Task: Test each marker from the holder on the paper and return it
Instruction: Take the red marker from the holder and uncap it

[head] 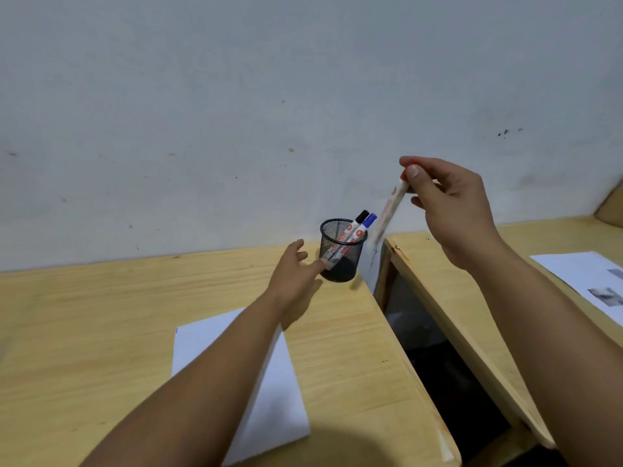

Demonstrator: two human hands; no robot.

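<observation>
Mesh holder, frame centre: mouth partly taken by two markers leaning right; left half open. Left hand touches its left wall. Bare desk at frame left. Gap between desks, right of holder.

A pale wooden desk stood against a grey-white wall flecked with small dark marks. Just right of it, across a dark gap, a second wooden table angled away. On its far right lay a printed sheet bearing blurred grey pictures
</observation>
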